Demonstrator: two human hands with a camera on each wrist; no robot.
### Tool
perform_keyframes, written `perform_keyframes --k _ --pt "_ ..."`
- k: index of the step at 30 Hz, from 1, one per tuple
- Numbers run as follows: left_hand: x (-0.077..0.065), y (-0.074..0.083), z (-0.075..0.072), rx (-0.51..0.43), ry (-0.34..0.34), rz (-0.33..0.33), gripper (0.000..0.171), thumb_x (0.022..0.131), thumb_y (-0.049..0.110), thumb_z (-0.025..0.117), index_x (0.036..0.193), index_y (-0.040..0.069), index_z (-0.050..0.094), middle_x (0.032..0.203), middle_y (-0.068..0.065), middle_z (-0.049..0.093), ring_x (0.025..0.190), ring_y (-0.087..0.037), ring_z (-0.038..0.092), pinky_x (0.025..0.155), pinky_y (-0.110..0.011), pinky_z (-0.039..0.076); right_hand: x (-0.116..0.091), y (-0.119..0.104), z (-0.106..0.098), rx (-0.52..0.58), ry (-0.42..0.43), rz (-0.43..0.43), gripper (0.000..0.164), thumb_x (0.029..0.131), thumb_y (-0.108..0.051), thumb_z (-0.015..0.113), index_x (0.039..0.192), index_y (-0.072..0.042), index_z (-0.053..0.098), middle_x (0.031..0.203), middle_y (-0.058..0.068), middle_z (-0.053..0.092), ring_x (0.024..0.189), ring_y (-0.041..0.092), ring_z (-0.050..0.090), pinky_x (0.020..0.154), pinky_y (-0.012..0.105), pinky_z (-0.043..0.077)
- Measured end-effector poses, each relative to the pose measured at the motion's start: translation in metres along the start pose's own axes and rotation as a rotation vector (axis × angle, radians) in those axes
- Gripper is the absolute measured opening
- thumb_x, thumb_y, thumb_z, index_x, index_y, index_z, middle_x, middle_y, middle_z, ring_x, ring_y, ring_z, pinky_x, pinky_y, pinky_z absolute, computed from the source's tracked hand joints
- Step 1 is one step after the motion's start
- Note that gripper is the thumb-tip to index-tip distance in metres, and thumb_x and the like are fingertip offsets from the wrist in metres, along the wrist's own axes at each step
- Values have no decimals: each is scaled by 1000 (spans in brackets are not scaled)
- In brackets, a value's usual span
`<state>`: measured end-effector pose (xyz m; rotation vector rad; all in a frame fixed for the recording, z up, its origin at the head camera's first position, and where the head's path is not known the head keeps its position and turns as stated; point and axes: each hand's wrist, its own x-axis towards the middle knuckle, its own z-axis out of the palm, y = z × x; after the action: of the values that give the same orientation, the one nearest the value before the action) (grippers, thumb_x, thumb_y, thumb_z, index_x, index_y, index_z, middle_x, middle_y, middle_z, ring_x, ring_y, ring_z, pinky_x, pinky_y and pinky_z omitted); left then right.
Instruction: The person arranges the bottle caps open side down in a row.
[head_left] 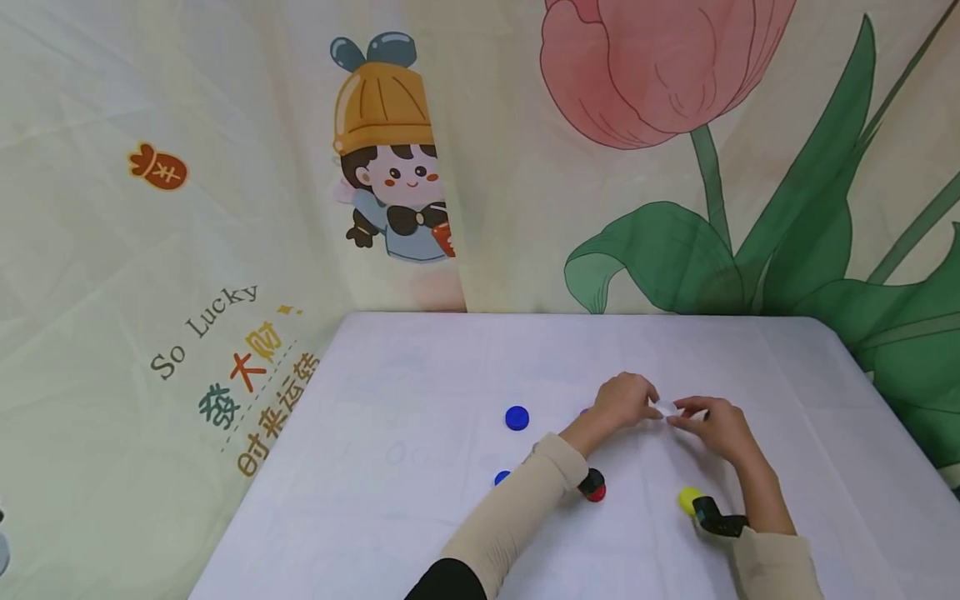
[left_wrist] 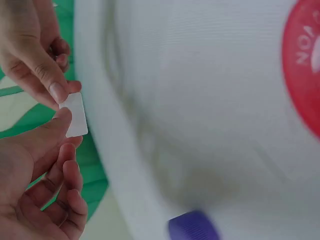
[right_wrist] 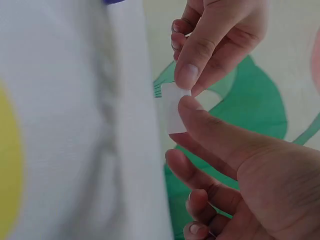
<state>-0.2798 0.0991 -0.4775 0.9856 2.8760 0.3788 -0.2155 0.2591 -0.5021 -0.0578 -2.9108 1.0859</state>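
Above the far right part of the table, a small white rectangular piece (head_left: 664, 408), like a slip of paper or card, is held between both hands. My left hand (head_left: 624, 400) pinches one end with thumb and forefinger. The other end is pinched by my right hand (head_left: 718, 425) in the same way. In the left wrist view the thumbs press on the flat face of the white piece (left_wrist: 77, 116), and the left hand's (left_wrist: 45, 175) other fingers are loosely bent. The right wrist view shows the right hand (right_wrist: 240, 170) gripping the white piece (right_wrist: 173, 107) from below.
On the white table (head_left: 420, 358) lie a blue bottle cap (head_left: 517, 418) and another blue cap partly behind the left sleeve. A red cap (head_left: 597, 494) and a yellow cap (head_left: 688, 500) are partly covered by the black wrist cameras. A purple-blue cap (left_wrist: 192, 227) is half hidden behind the left forearm.
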Motion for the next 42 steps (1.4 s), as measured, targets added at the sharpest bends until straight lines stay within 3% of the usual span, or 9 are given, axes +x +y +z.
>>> perform_keyframes --k 3,7,13,19,27,32,36,38,42 --pt "-7 -2 -20 -47 44 77 28 80 36 71 103 20 72 67 13 55 64 -1 48 53 -13 36 -4 -13 -13 -6 54 -56 42 80 -33 71 108 -2 66 87 8 63 74 23 44 56 31 36" --pt "-22 -3 -48 -136 118 166 31 81 36 70 106 17 71 68 12 52 62 -1 45 54 -11 34 -16 -36 -30 4 137 -136 45 81 -37 70 110 -2 65 92 11 63 78 23 43 55 31 37" --pt "-57 -3 -81 -254 220 265 33 82 34 69 110 16 69 72 10 52 65 -2 46 56 -10 36 -38 -65 -41 44 286 -279 38 80 -27 73 110 -5 66 92 7 63 78 17 39 56 27 39" --pt "-95 -7 -90 -329 366 354 32 82 30 70 109 13 68 71 8 52 67 -3 48 58 -8 37 -59 -89 -40 89 380 -404 35 71 -13 80 104 -9 70 86 -2 63 76 11 39 58 25 37" --pt "-136 -12 -87 -449 520 442 30 78 22 75 105 11 68 70 5 52 66 -7 48 58 -10 38 -84 -116 -35 114 421 -546 42 61 -6 85 100 -11 71 83 -9 61 77 6 41 58 17 39" --pt "-147 -14 -87 -515 551 453 31 77 20 76 105 11 68 71 7 53 68 -3 47 61 -11 42 -90 -122 -34 122 422 -605 45 59 -6 86 101 -13 71 84 -11 61 80 5 42 61 17 39" --pt "-149 -16 -87 -662 514 428 30 77 16 76 105 8 69 71 4 55 68 -4 50 61 -18 47 -89 -123 -33 111 417 -626 46 58 -7 87 101 -15 71 84 -13 60 81 5 42 62 17 39" --pt "-150 -17 -88 -759 479 374 28 78 16 75 105 8 69 71 3 56 68 -6 51 62 -22 47 -88 -122 -32 108 414 -628 46 58 -8 87 101 -15 71 84 -14 60 81 5 42 62 18 38" --pt "-152 -17 -89 -920 369 191 25 82 23 71 105 13 70 71 4 58 70 -9 53 63 -24 44 -87 -121 -30 102 411 -623 47 59 -9 86 102 -17 71 83 -13 60 81 4 42 63 18 38"
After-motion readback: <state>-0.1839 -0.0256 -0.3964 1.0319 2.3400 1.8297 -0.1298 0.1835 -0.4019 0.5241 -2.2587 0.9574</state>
